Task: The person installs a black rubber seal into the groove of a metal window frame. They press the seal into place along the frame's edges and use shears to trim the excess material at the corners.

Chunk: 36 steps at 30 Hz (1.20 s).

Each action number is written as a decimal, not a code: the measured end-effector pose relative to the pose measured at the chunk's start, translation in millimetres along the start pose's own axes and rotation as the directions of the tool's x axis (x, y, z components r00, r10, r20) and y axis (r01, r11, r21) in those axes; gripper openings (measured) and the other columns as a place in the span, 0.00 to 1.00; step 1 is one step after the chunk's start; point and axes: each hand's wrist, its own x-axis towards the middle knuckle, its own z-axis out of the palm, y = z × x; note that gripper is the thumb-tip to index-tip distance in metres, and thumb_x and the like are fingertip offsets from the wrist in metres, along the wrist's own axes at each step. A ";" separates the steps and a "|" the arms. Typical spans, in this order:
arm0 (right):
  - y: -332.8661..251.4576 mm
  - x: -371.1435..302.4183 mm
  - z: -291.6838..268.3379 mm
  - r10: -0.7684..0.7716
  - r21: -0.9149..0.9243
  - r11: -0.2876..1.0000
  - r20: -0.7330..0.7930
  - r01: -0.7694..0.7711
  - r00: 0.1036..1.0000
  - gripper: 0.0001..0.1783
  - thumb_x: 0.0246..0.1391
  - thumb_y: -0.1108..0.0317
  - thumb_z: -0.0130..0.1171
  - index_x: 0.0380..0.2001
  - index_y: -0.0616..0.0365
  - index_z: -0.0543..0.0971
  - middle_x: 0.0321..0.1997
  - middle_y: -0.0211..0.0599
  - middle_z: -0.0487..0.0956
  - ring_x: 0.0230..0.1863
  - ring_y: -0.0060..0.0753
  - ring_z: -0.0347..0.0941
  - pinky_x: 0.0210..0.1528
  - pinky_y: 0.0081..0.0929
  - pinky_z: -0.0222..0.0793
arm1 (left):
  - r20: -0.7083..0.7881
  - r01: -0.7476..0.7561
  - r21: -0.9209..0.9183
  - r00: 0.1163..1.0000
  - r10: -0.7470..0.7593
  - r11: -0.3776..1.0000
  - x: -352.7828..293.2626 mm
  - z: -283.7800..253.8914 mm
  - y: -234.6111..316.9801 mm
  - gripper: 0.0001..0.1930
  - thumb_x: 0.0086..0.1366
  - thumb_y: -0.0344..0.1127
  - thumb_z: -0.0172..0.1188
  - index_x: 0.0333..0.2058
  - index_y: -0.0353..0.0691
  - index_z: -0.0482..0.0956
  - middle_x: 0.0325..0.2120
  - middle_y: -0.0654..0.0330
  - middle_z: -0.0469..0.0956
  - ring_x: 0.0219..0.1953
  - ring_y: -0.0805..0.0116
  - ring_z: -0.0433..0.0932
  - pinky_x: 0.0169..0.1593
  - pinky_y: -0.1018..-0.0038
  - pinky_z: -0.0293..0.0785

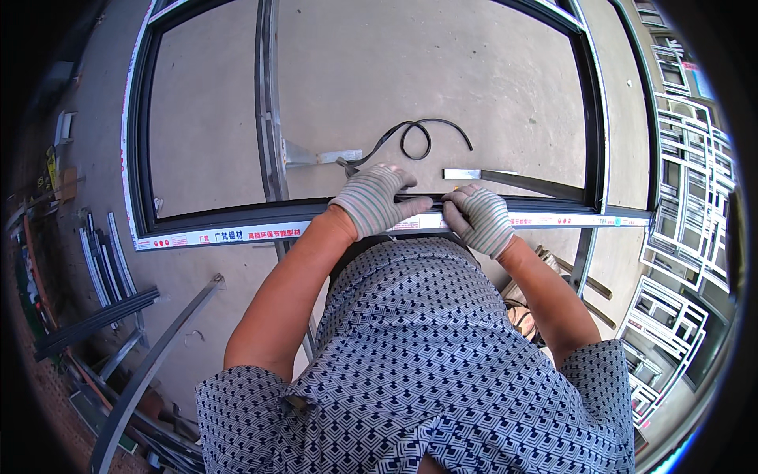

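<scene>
A window frame (553, 219) of dark profile with printed white and red protective film crosses in front of my waist. My left hand (371, 199), in a striped knit glove, lies over its near rail, thumb and fingers stretched to the right and apart. Close by, my right hand (478, 219), gloved alike, is closed at the same rail with its fingers bent down; what its fingertips pinch is hidden. A black rubber strip (416, 125) curls in a loop beyond the rail, and one end runs back toward my left hand.
Metal support bars (269, 118) run beneath the frame. A bare metal profile (482, 174) extends under its right part. Dark profiles (99, 320) and a long bar (158, 367) are at the left. Several white frames (695, 182) are stacked along the right.
</scene>
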 end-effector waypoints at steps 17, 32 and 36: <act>-28.9 145.7 105.1 0.221 0.453 0.701 0.597 -0.551 0.771 0.28 0.54 0.58 0.71 0.55 0.61 0.83 0.47 0.42 0.86 0.51 0.36 0.82 0.59 0.33 0.74 | -0.770 0.445 -0.182 0.489 -0.409 0.877 -108.2 -1.5 0.9 0.13 0.73 0.40 0.64 0.47 0.37 0.85 0.42 0.51 0.84 0.47 0.55 0.82 0.54 0.62 0.78; -50.8 93.3 1.2 -0.057 0.839 0.422 0.403 -0.344 0.913 0.23 0.66 0.62 0.67 0.60 0.61 0.78 0.43 0.26 0.80 0.44 0.16 0.73 0.51 0.23 0.71 | 0.144 0.054 -0.989 0.572 -0.807 -0.137 13.7 -16.7 2.5 0.36 0.75 0.70 0.50 0.53 0.37 0.79 0.40 0.49 0.86 0.45 0.54 0.86 0.56 0.59 0.81; -46.1 93.0 -7.2 -0.123 0.815 0.495 0.408 -0.301 0.905 0.21 0.67 0.62 0.64 0.57 0.63 0.78 0.48 0.32 0.82 0.50 0.23 0.75 0.59 0.27 0.72 | -0.104 -0.295 -0.950 0.603 -0.791 -0.101 20.2 -21.5 -12.0 0.27 0.74 0.60 0.61 0.50 0.38 0.82 0.40 0.54 0.86 0.42 0.61 0.83 0.49 0.63 0.81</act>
